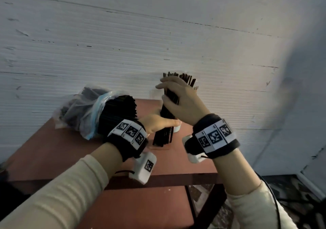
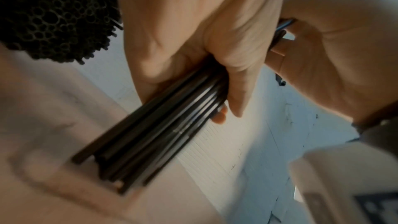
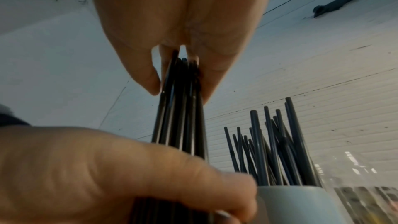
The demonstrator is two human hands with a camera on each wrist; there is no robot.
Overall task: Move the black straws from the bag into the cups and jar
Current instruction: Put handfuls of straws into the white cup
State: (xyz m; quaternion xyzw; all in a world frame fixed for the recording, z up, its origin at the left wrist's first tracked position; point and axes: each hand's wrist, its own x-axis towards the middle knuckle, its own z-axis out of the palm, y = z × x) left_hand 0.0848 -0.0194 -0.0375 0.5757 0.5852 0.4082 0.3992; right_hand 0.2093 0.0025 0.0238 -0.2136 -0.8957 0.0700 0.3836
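A bundle of black straws (image 1: 163,137) stands upright with its lower ends on the red-brown table (image 1: 70,154). My left hand (image 1: 162,123) grips the bundle low down, and my right hand (image 1: 173,98) grips it higher up. The left wrist view shows my left hand (image 2: 215,101) curled round the straws (image 2: 150,134). In the right wrist view my right hand (image 3: 178,81) pinches the straws (image 3: 181,117) near their tops. To the left lies the clear plastic bag (image 1: 82,112), full of black straws. A pale cup (image 3: 297,205) holds several straws (image 3: 273,151), and a clear jar (image 3: 364,193) stands beside it.
A ribbed white wall (image 1: 158,43) rises right behind the table. The table's front edge (image 1: 167,179) is near my wrists, with patterned floor (image 1: 299,193) below on the right. The white cup (image 1: 177,128) shows just behind my left hand.
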